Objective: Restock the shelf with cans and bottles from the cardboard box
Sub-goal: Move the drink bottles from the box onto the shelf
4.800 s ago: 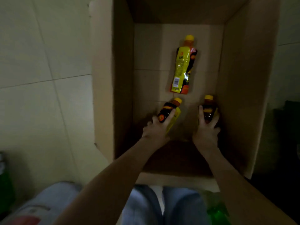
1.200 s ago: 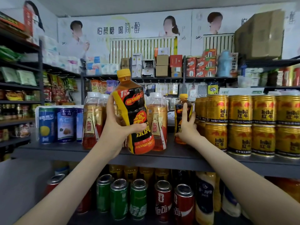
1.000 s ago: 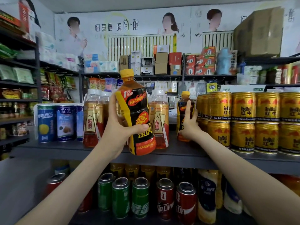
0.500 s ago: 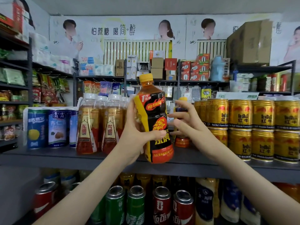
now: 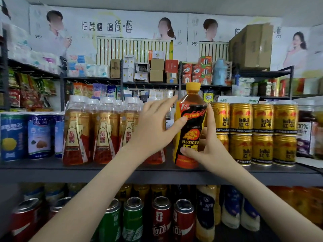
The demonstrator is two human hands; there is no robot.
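Your Hi-Tiger bottle [image 5: 189, 126] stands upright at the front edge of the shelf [image 5: 52, 172], held in your right hand [image 5: 209, 151]
Your right thumb lies across its lower label while the fingers wrap its right side, index pointing up; your left hand [image 5: 153, 128] is spread with straight fingers, only its thumb touching the bottle's left side. White-capped bottles [image 5: 103, 130] stand just left of it, gold cans [image 5: 262, 135] just right
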